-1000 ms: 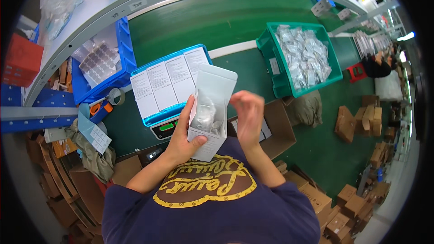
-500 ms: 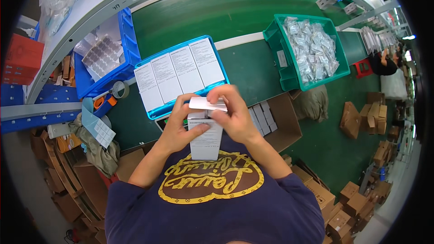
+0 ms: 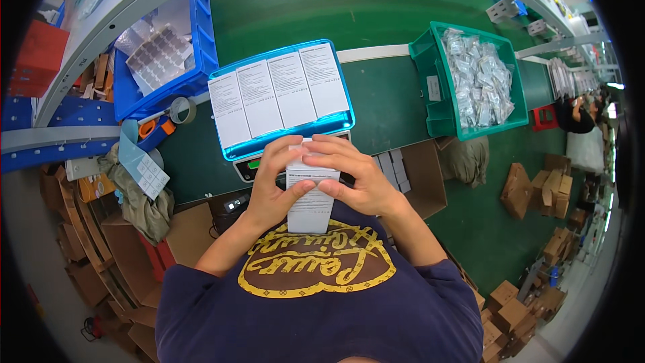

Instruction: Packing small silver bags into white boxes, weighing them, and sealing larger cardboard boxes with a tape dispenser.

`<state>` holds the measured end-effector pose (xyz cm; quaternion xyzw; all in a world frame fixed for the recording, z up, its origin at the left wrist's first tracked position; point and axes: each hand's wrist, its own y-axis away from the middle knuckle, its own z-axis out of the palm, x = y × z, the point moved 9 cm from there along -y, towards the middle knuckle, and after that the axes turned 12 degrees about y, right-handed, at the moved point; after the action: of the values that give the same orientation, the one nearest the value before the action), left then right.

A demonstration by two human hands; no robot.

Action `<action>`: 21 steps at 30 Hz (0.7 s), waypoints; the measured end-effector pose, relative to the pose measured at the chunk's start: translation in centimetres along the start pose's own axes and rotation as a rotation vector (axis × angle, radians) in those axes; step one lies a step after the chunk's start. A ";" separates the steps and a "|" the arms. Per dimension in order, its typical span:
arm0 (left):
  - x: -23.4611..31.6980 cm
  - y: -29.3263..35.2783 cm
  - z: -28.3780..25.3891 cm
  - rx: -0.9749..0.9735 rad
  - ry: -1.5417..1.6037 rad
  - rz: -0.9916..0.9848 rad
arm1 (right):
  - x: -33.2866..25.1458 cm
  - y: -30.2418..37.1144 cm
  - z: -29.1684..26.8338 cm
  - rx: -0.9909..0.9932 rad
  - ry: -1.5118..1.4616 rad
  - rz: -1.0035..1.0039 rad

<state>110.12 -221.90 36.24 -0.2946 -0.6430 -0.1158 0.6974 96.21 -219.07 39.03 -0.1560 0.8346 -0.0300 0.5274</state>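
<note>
One green floor (image 3: 480,222) is stretching beside a dark-green workbench (image 3: 386,84) carrying a green plastic tub (image 3: 442,109) of crinkled clear packets (image 3: 481,77) and a glossy blue tray (image 3: 295,134) of white oblong cartons (image 3: 290,87); before the tray, left hand (image 3: 271,181) and right hand (image 3: 366,178), half-curled, are clasping a white rectangular cardboard box (image 3: 310,212).

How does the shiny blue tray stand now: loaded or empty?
Loaded: four white boxes lie side by side in the blue tray, covering most of it; bare blue shows along its near edge.

Both hands (image 3: 270,188) around a white carton (image 3: 309,212), four boxes (image 3: 293,89) in blue tray (image 3: 336,121), green bin (image 3: 441,111) of packets (image 3: 478,84)
</note>
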 end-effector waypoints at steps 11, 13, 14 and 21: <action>-2.8 -6.0 -5.6 0.417 -0.123 -0.170 | 6.8 -6.5 2.6 0.445 -0.300 0.220; -5.0 -9.6 -9.2 0.478 -0.158 -0.243 | 9.7 -11.8 3.0 0.444 -0.249 0.268; -5.4 -11.1 -10.9 0.503 -0.225 -0.272 | 10.5 -13.9 3.3 0.413 -0.225 0.343; -7.3 -12.4 -14.6 0.624 -0.730 -0.188 | 14.0 -17.6 2.8 0.504 0.225 0.378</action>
<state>114.44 -241.57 32.42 -0.0333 -0.8733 0.1307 0.4681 97.25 -239.52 29.39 0.1411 0.8681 -0.1540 0.4504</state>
